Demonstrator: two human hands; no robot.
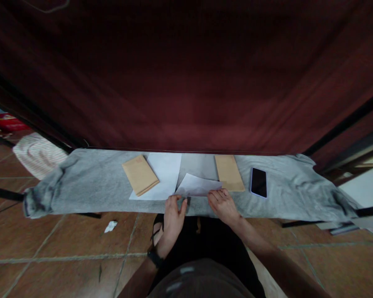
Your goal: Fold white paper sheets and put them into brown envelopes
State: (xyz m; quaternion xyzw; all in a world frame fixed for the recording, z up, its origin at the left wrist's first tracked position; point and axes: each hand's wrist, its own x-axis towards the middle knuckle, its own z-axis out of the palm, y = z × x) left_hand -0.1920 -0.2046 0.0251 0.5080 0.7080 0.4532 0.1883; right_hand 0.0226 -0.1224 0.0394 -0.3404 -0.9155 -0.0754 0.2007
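A folded sheet of white paper (pixel 197 185) lies near the front edge of the cloth-covered surface, its top flap raised a little. My left hand (pixel 173 217) rests at the paper's left lower corner, with thumb and fingers apart. At the right lower corner, the bent fingers of my right hand (pixel 223 203) grip the paper's edge; the thumb is mostly hidden. Just beyond that hand lies a single brown envelope (pixel 230 171). To the left, a small stack of brown envelopes (pixel 139 174) sits partly on flat white paper (pixel 166 171).
A phone (pixel 259 182) lies on the grey cloth (pixel 96 182) at the right. Behind the narrow surface rises a dark red panel (pixel 186 103). A striped cloth (pixel 39 155) hangs at far left, and crumpled white paper (pixel 111 226) lies on the tiled floor.
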